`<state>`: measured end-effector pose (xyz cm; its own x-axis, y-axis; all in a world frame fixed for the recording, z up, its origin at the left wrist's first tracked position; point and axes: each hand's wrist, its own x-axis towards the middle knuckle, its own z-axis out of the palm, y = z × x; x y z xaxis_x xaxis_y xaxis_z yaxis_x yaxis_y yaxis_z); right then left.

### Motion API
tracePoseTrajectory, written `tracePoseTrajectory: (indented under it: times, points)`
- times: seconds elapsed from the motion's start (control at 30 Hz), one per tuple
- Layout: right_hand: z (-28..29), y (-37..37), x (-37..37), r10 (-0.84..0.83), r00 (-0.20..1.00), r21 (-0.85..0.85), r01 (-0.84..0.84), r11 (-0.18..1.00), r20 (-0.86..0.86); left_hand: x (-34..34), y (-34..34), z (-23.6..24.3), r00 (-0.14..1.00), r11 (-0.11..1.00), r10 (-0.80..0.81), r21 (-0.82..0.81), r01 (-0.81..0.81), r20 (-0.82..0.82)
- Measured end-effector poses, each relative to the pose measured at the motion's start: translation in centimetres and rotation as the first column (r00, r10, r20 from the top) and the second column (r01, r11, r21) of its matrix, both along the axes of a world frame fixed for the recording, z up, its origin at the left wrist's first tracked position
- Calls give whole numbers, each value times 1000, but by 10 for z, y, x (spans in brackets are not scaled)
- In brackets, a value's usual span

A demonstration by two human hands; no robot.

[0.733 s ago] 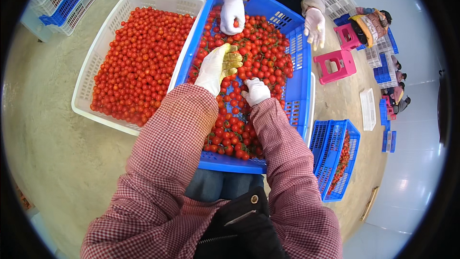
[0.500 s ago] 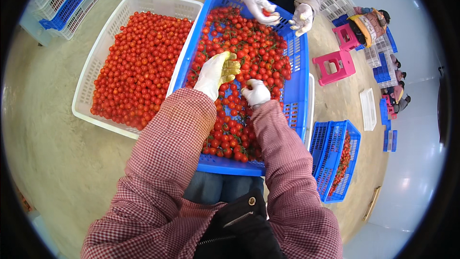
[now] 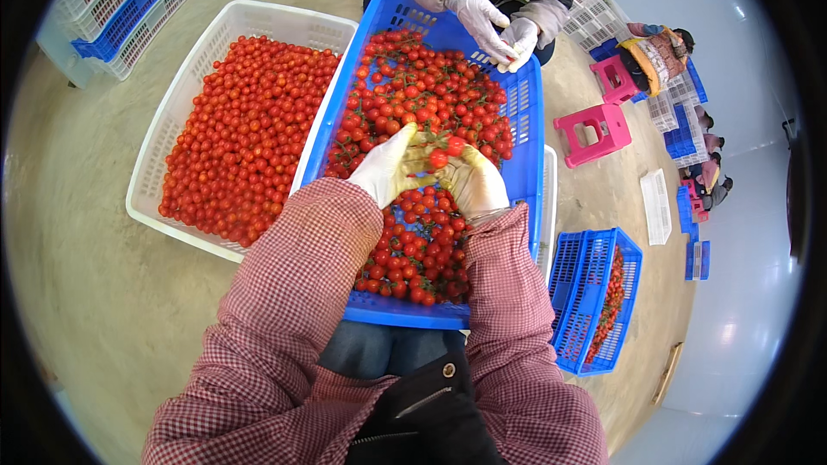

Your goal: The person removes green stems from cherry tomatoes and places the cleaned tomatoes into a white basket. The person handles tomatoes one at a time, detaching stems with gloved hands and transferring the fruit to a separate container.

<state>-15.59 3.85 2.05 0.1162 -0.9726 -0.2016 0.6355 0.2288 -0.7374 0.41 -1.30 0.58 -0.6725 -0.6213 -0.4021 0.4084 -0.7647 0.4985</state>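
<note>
Sitting | two tomatoes (image 3: 438, 158) between left grip (image 3: 385, 167), right grip (image 3: 479, 182) | contact unclear

Over the blue crate (image 3: 405, 314), the left hand (image 3: 384, 167) cups loosely toward the right hand (image 3: 479, 185), whose grip is unclear.

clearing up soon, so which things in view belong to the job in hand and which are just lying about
In use:
tomatoes between left hand and right hand
blue crate beneath them
probably the big white crate beside it

Apparently lying about:
front pink stool
small white crate, right
crate stack, upper left
</note>
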Motion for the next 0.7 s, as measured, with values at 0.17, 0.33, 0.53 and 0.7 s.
tracePoseTrajectory:
  times: [0.17, 0.33, 0.53, 0.7]
  points:
    - [-12, 6, 16, -137, 620, -133, 53, 990, -772, -5, 10, -3, 995, 998, 13, 61, -7, -97]
    - [-13, 7, 12, -356, 93, -364, -85, 927, -930, -6, 9, -7, 999, 997, 17, 71, -13, -47]
    - [-3, 11, 19, -366, 185, -386, -81, 919, -912, -9, 10, -9, 987, 999, -26, -34, 32, 156]
    - [3, 6, 4, -313, 608, -189, 260, 947, -730, -8, 11, -5, 997, 979, -58, -194, 67, 52]
